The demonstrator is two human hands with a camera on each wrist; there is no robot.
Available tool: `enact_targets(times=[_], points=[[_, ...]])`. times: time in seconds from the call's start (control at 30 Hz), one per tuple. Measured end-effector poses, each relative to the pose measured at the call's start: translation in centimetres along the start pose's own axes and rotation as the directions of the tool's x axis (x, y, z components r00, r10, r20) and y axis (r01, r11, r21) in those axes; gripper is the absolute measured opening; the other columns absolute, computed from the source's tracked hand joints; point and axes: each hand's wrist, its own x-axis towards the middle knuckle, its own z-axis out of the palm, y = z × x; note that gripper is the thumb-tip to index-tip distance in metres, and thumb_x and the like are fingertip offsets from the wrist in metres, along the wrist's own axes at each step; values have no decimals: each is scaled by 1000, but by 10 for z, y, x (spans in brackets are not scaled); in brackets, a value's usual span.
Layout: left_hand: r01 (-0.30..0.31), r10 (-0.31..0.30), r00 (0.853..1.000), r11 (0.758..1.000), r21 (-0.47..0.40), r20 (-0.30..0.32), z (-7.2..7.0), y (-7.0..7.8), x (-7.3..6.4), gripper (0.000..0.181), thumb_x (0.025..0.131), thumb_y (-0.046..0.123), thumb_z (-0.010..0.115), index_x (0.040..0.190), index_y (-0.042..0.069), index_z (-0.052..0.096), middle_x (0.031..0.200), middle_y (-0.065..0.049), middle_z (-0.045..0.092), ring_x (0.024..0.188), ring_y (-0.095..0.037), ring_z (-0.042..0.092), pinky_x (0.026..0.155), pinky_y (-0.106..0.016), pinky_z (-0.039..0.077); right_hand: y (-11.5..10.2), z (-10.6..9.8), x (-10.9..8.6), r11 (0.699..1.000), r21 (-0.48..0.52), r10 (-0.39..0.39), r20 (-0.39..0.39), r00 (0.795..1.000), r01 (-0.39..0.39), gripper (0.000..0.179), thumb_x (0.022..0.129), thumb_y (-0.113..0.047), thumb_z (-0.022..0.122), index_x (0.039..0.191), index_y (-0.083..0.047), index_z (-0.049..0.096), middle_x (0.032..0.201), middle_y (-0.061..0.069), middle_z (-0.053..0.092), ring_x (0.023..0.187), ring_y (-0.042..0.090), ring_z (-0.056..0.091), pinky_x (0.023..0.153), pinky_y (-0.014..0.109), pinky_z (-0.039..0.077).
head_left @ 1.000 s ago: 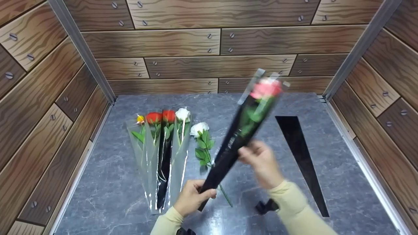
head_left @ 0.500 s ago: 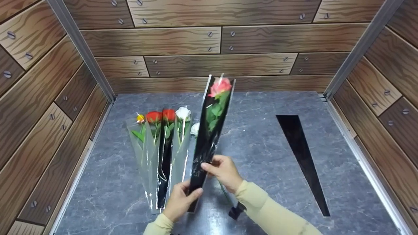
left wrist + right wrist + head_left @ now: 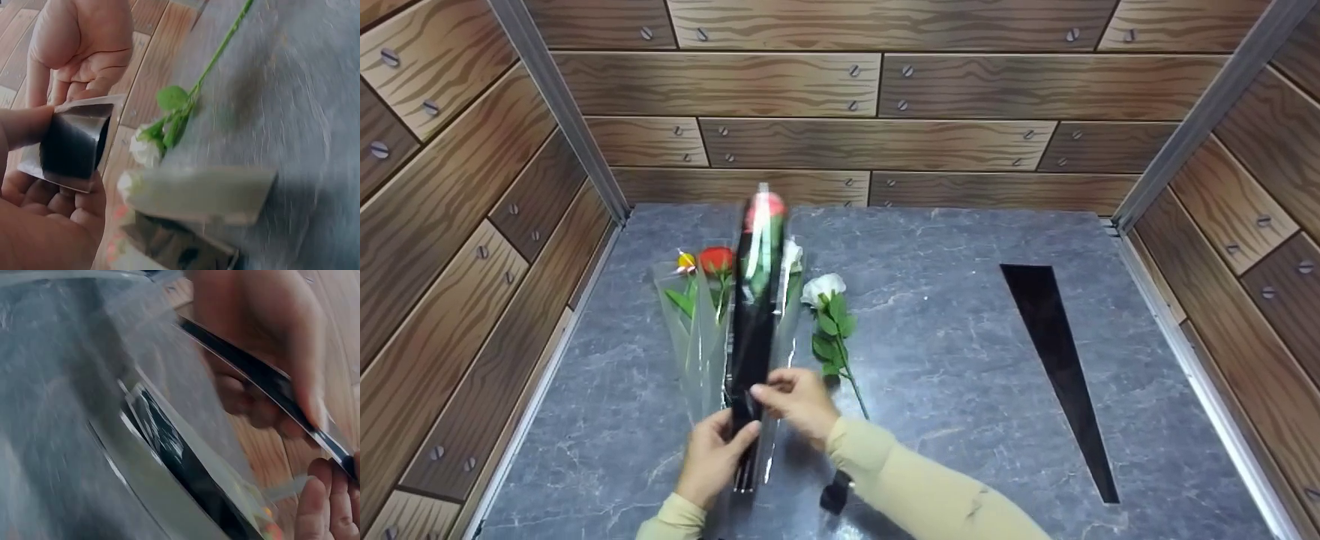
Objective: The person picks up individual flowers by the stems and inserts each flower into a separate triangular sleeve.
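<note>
A pink rose in a black and clear flower sleeve point(image 3: 754, 330) stands tilted over the row of wrapped flowers. Near the sleeve's narrow bottom my left hand point(image 3: 709, 461) grips it, thumb across the front. Just above, the fingers of my right hand point(image 3: 801, 405) pinch the sleeve's right edge. The left wrist view looks onto the sleeve's end point(image 3: 70, 146), between both hands. Below it on the table lie a wrapped red rose point(image 3: 716, 260), a wrapped yellow flower point(image 3: 685, 262) and a wrapped white rose point(image 3: 793, 256), partly hidden behind the held sleeve.
An unwrapped white rose point(image 3: 825, 289) with a green stem lies right of the row. Farther right is a flat black sleeve point(image 3: 1057, 367). Wood-patterned walls point(image 3: 960, 142) stand round the grey marbled table point(image 3: 937, 330) at the back and sides.
Both hands have carried the wrapped pink rose leftward, from right of the loose white rose to over the wrapped row. It now stands more upright. The loose white rose shows again.
</note>
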Motion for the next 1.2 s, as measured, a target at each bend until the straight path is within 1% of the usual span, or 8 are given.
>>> enact_targets(times=[0.1, 0.23, 0.43, 0.57, 0.7, 0.87, 1.03, 1.2], points=[[37, -37, 995, 999, 1, -90, -8, -3, -2, 33, 87, 5, 69, 113, -13, 60, 97, -24, 67, 79, -17, 65, 70, -28, 54, 8, 19, 1, 999, -36, 10, -12, 1000, -10, 21, 82, -7, 74, 100, 2, 69, 86, 8, 70, 71, 14, 64, 68, 35, 56], [62, -60, 976, 998, 3, -208, -19, -6, -4, 32, 88, 5, 69, 113, -13, 60, 102, -23, 68, 83, -14, 67, 71, -25, 54, 14, 44, 8, 988, -150, -30, -51, 998, 22, 20, 81, -9, 76, 98, 0, 71, 84, 4, 70, 72, 10, 62, 65, 27, 54], [111, -88, 946, 992, 59, -312, -35, -12, 1, 31, 88, 8, 69, 110, -13, 62, 106, -25, 67, 83, -7, 65, 71, -19, 52, 17, 67, 23, 947, -319, -52, -57, 997, 31, 17, 81, -14, 77, 94, -4, 74, 81, -2, 71, 71, 4, 62, 65, 20, 51], [165, -120, 930, 981, 102, -349, -44, -17, 3, 30, 88, 9, 69, 108, -13, 63, 102, -25, 68, 80, -7, 65, 69, -19, 50, 19, 72, 27, 960, -277, 51, 5, 999, -47, 16, 81, -7, 75, 97, -3, 73, 81, 0, 70, 69, 8, 63, 64, 26, 54], [233, -164, 913, 962, 145, -374, -49, -21, 3, 31, 88, 12, 70, 108, -11, 64, 101, -22, 69, 77, -9, 63, 67, -19, 49, 24, 74, 28, 972, -192, 151, 72, 986, -135, 20, 82, 0, 71, 102, 0, 71, 83, 5, 70, 71, 13, 65, 66, 31, 56], [268, -201, 906, 953, 138, -373, -47, -21, 7, 32, 88, 13, 70, 109, -10, 64, 100, -20, 69, 79, -12, 61, 68, -21, 48, 28, 73, 32, 972, -200, 136, 42, 990, -125, 16, 82, 3, 70, 98, 1, 72, 79, 4, 70, 66, 13, 66, 62, 27, 56], [270, -202, 902, 954, 132, -382, -40, -23, 12, 30, 87, 13, 71, 105, -11, 65, 94, -17, 70, 77, -13, 60, 67, -22, 46, 32, 68, 38, 946, -310, 99, -7, 995, -96, 6, 81, 0, 72, 86, -3, 74, 68, 1, 68, 55, 8, 61, 54, 22, 53], [299, -219, 891, 943, 150, -398, -44, -28, 14, 28, 88, 11, 69, 104, -11, 64, 91, -16, 69, 74, -15, 57, 66, -24, 45, 36, 69, 39, 952, -284, 132, 39, 991, -116, 11, 81, 2, 72, 91, 0, 73, 71, 4, 69, 59, 11, 64, 57, 24, 54]])
